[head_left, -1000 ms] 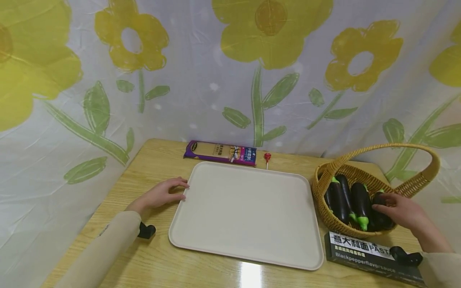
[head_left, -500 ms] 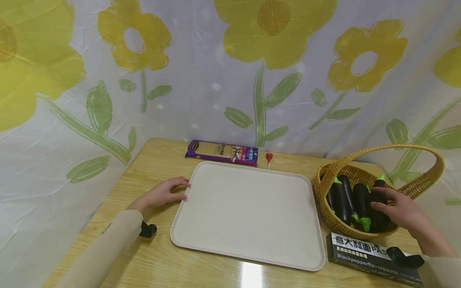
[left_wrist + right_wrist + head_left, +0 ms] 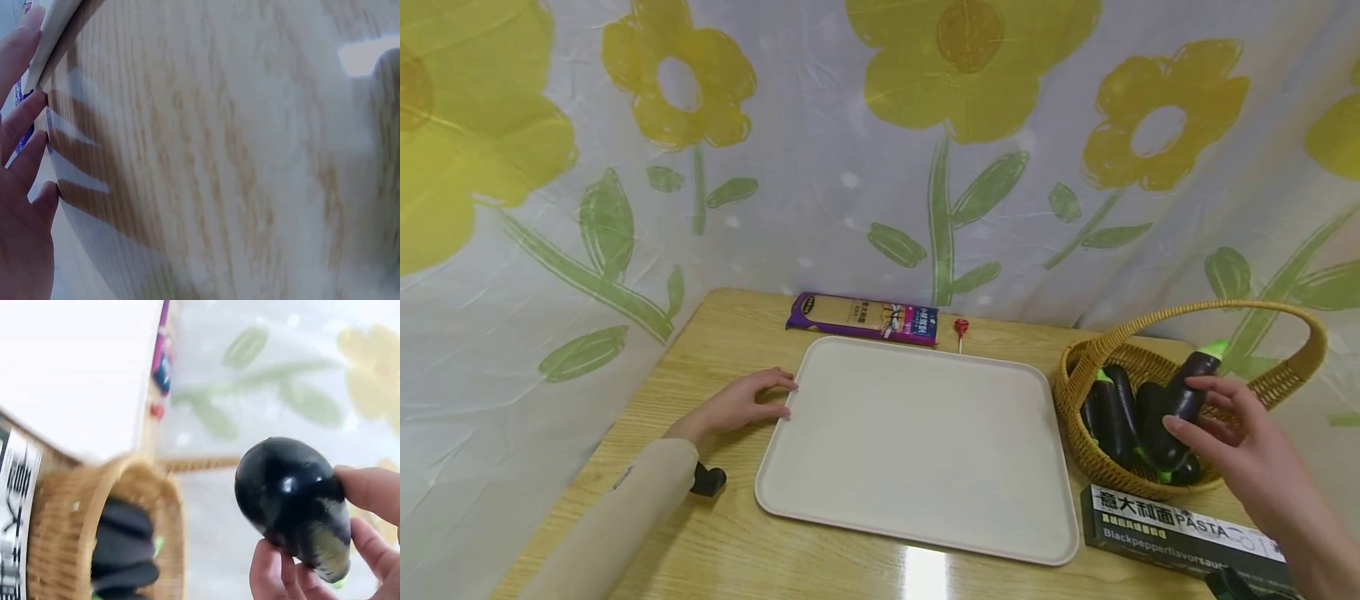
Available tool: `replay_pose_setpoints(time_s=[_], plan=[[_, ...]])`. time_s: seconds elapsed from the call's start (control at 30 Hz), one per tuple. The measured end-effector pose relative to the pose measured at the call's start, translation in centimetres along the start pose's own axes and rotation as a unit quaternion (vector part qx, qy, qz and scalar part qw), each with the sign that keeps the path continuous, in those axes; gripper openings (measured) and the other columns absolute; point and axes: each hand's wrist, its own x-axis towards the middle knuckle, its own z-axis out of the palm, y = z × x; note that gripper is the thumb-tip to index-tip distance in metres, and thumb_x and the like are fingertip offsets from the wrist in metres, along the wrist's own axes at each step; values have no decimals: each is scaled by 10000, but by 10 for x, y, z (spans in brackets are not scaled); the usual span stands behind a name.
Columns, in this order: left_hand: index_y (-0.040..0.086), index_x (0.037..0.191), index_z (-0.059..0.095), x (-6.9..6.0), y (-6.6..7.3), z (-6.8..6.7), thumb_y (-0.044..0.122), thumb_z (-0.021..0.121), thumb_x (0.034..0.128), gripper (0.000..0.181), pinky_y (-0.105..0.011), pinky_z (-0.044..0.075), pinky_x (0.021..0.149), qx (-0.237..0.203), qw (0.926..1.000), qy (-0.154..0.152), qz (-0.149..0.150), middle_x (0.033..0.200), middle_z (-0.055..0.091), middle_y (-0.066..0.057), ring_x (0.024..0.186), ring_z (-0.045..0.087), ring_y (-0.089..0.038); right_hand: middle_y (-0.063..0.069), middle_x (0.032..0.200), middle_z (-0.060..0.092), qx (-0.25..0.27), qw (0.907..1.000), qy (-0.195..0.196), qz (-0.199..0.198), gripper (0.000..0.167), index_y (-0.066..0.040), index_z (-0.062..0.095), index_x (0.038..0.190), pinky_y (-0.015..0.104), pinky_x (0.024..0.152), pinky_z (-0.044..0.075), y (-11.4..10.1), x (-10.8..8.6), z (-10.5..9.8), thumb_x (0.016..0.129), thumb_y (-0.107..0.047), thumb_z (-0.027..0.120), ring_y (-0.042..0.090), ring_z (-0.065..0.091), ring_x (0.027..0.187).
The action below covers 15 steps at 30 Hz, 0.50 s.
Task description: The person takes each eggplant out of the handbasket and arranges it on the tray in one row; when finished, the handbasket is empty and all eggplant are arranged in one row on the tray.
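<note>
An eggplant with a green cap is pinched between the thumb and fingers of my right hand, tilted and raised above the others in the wicker basket. The right wrist view shows the held eggplant close up, its rounded dark end facing the camera. Several more eggplants lie in the basket. My left hand rests at the left rim of the cream tray, fingers extended; in the left wrist view its fingertips touch the tabletop beside the tray edge.
Behind the tray lie a purple pasta packet and a red lollipop. A black pasta sauce box is in front of the basket. The basket's tall handle arches over it. A flowered curtain hangs behind the table.
My right hand has lifted one eggplant up from the basket's right side, tilting it, and the hand has turned. The left hand and the tray stay in place.
</note>
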Motion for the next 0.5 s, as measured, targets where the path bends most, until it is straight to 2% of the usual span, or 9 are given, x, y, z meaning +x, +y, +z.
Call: replay_pose_setpoints(time_s=[0.1,0.17,0.23,0.33,0.5], plan=[[124,1280,623,0,-1,0,320,716,901,436,-589,236,1136,35,10000,14,11,1414,514,-161,1415,283,-421,187,1445,339,114,9997,26,-210,624,-267,296,1506,87,689,457,-11,-9,6,976,-258,625,185,547,1221],[125,1278,625,0,-1,1,319,716,901,434,-589,238,1135,45,10000,20,24,1411,518,-157,1415,285,-421,80,1401,385,317,9987,-1,-407,597,-263,332,1487,98,711,480,-18,-13,11,973,-200,630,-26,531,1114],[126,1276,627,0,-1,1,314,718,900,430,-588,238,1136,30,10000,16,27,1409,520,-154,1416,284,-419,18,1356,399,750,9955,-161,-548,588,-242,352,1479,136,723,512,-26,-16,18,970,-133,627,-123,490,1054],[123,1274,629,0,0,1,303,723,897,428,-588,235,1137,-3,10000,6,29,1410,520,-155,1417,280,-420,32,1382,389,1141,9905,-506,-577,581,-219,346,1479,185,755,534,-41,-16,31,975,-118,616,-34,515,1104],[118,1275,628,0,0,0,300,725,896,432,-589,233,1137,11,10000,0,27,1412,515,-160,1417,278,-423,164,1481,306,1157,9853,-1185,-424,589,-217,343,1487,325,845,543,-66,-10,56,974,-260,629,333,498,1257]])
